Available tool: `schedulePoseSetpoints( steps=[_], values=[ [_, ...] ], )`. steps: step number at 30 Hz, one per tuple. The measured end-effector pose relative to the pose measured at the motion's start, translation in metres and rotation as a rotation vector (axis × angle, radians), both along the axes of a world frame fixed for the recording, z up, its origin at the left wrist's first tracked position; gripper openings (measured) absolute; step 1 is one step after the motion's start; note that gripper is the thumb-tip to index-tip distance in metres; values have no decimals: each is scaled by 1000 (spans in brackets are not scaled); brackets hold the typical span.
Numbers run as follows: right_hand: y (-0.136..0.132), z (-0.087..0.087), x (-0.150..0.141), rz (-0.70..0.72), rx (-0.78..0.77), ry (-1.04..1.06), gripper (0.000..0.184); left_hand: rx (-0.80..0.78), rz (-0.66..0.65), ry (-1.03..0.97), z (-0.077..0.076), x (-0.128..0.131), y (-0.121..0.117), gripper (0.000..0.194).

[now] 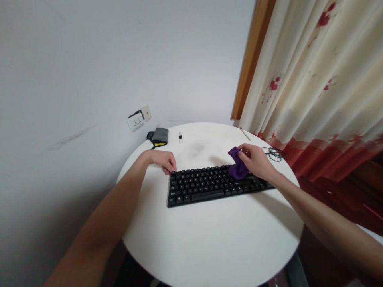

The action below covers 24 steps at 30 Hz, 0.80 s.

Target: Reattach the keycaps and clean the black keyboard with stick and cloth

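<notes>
A black keyboard (199, 186) lies slightly slanted on the round white table (209, 239). My left hand (164, 161) is closed at the keyboard's far left corner, its fingertips curled against the edge. Between the thumb and fingers of my right hand (257, 159) is a purple cloth (238, 166). The cloth hangs down onto the keys right of the middle. My right hand and forearm cover part of the keyboard's right end.
A folded grey cloth item with yellow trim (160, 136) sits at the table's far left edge, near a small clear bottle with a black band (180, 137). A coiled black cable (275, 154) and a thin stick (245, 134) lie at the right. Behind are the wall socket (135, 121) and curtain (287, 79).
</notes>
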State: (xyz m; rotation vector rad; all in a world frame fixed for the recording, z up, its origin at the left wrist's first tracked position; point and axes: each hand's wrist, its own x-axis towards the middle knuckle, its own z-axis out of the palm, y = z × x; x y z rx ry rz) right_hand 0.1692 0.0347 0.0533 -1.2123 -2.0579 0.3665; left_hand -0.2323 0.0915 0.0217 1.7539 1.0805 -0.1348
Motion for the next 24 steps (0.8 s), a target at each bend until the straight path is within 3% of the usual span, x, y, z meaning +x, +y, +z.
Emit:
schedulePoseSetpoints(
  steps=[3,9,13,18,21,24],
  values=[
    [21,-11,9,-138,33,-224,16,-3,-1,1,0,0,-1,27],
    [5,-52,-34,-39,-15,-382,19,-5,-8,5,0,-1,-1,27],
    [-8,-45,-57,108,68,-341,19,0,-14,11,-1,-1,0,28],
    [18,-30,-47,5,156,-180,20,6,-6,23,-1,-1,0,28],
    [34,-34,-33,-93,130,-112,23,-2,-8,16,0,1,-1,28],
    [36,-43,-26,3,113,-167,24,-1,-6,12,0,1,-1,27]
  ],
)
